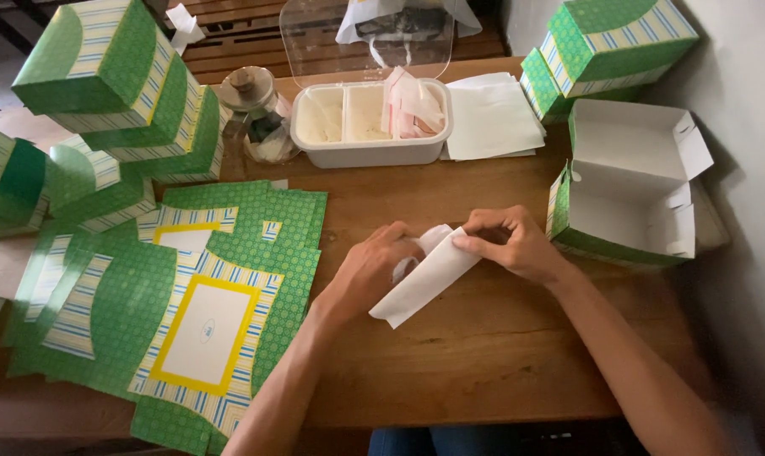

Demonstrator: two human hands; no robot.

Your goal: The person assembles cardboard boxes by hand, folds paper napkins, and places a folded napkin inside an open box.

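Both my hands meet over the middle of the wooden table (483,355). My left hand (372,268) and my right hand (510,242) together grip a folded white paper sheet (424,283), which slants down to the left. Something pale and rounded, wrapped in clear film, shows between my fingers under the paper's upper end. An open green cardboard box (631,181) with a white inside stands just right of my right hand.
Flat green box blanks (205,321) lie at the left. Folded green boxes (104,76) are stacked at back left, with more boxes (602,51) at back right. A white two-compartment tub (370,122), a glass jar (251,105) and white paper sheets (492,118) stand behind.
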